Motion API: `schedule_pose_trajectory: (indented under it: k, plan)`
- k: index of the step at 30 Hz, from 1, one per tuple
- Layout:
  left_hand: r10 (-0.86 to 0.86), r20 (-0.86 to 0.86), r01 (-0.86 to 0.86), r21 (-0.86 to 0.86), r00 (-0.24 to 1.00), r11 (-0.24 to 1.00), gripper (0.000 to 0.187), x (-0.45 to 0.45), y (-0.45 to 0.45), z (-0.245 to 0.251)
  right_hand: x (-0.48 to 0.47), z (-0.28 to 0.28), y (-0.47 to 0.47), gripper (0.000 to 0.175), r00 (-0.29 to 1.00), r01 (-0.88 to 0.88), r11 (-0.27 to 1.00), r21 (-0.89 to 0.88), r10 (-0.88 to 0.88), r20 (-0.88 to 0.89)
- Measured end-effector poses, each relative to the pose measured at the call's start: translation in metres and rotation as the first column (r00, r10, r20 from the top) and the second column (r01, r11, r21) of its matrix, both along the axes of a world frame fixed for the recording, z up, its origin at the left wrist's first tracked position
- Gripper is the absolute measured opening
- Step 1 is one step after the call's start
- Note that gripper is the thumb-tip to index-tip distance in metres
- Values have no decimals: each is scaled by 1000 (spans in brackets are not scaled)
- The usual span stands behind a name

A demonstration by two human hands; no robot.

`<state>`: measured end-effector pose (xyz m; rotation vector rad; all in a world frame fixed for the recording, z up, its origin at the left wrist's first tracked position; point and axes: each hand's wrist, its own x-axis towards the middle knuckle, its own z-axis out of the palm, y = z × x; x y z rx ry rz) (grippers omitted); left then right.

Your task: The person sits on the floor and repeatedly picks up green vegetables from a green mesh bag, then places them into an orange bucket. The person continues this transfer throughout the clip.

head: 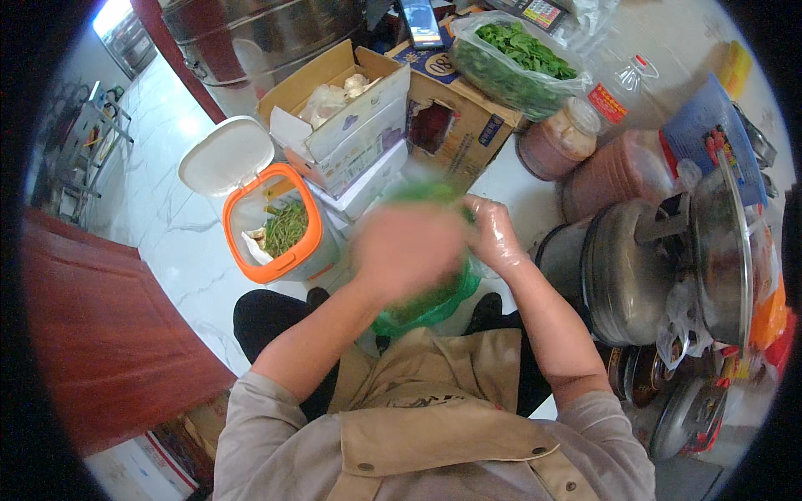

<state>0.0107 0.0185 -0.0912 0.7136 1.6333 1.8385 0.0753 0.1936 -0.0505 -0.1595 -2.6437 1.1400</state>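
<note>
My left hand (410, 247) is smeared by motion over a green plastic bag (460, 294) between my knees, and its fingers cannot be made out. Just beyond it, blurred green leaves (426, 190) show. My right hand (493, 230), in a clear plastic glove, is curled with its fingertips on a bit of greens (467, 216). Greens lie inside the bag, partly hidden by my left hand. To the left stands a bin with an orange rim (233, 219), its white lid (227, 155) raised. Green stems (287, 228) and a whitish scrap are in it.
An opened carton (351, 147) with garlic-like bulbs stands ahead, beside a torn cardboard box (463, 138) bearing a phone (421, 25) and a bag of leafy greens (526, 56). Jars (557, 144), metal pots (626, 269) and a blue basket (708, 131) crowd the right. A red-brown panel (106, 325) is left.
</note>
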Motion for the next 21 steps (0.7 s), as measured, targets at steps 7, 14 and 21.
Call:
schedule_pose_trajectory:
  k: [7,14,21]
  plan:
    - [77,248,-124,180,966,976,9,-3,0,-4,2,3,-28,17,975,61,602,-796,135,176]
    - [128,-66,-124,59,990,991,5,-3,-2,-4,-7,-5,-39,22,979,32,415,-909,170,112]
    - [115,300,-188,226,947,956,10,2,1,3,-5,-2,-39,28,977,2,355,-935,199,78]
